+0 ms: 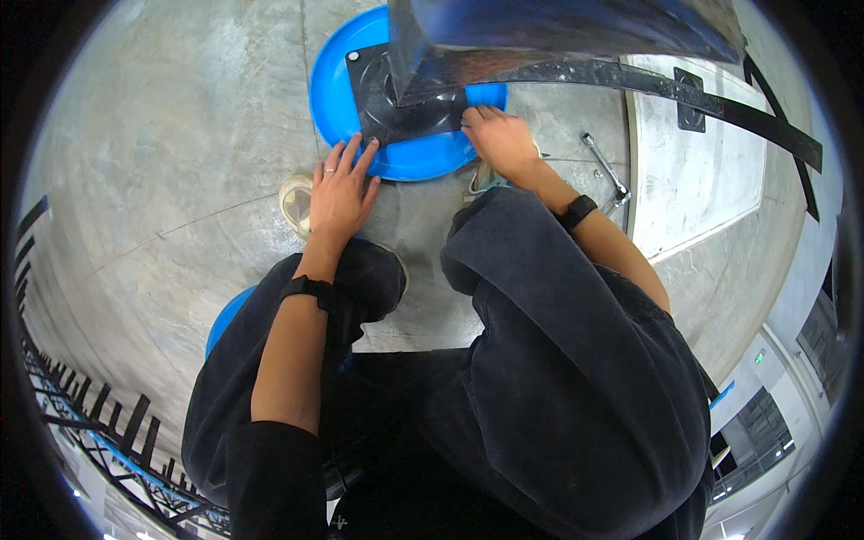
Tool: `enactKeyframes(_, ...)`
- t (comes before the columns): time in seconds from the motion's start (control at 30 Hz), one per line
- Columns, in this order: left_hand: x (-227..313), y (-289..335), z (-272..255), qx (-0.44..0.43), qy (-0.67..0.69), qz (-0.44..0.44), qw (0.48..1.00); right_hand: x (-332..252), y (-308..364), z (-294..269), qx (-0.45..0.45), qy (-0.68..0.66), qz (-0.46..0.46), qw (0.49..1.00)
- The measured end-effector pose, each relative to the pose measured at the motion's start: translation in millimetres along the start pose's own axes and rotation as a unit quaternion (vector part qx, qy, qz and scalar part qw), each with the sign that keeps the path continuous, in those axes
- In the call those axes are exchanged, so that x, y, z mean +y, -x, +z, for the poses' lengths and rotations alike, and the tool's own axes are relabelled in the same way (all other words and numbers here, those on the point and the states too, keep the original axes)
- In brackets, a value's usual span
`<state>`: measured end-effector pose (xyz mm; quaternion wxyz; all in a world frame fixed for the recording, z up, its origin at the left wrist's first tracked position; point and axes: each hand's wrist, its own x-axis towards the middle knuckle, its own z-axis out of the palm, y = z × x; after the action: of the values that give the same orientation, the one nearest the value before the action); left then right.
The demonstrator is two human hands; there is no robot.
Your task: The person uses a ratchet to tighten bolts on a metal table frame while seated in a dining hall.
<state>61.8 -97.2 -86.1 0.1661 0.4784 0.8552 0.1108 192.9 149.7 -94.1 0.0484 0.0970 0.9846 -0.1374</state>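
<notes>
A black square plate with a raised round ring lies on a blue round disc at the top centre. My left hand is open, fingers spread, with its fingertips on the plate's near left corner and the disc's rim. At the plate's near right corner, my right hand has its fingers closed in a pinch; whatever they hold is too small to make out. One small pale round piece sits on the plate's far left corner. A large dark blue and black body hides the plate's far right part.
A ratchet wrench lies on the grey floor to the right. Beyond it is a white panel. A long black bar crosses the upper right, near a small black plate. Part of a blue object shows beside my left leg.
</notes>
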Motion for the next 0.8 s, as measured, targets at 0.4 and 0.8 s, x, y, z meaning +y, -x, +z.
enactKeyframes(0.4,0,1,-2,-0.021,0.008,-0.004,1.0,2,6,-3,-0.007,-0.087,0.072,0.994)
enactKeyframes(0.8,0,1,0,-0.015,0.007,-0.005,1.0,-1,-6,-4,-0.035,-0.048,0.033,0.998)
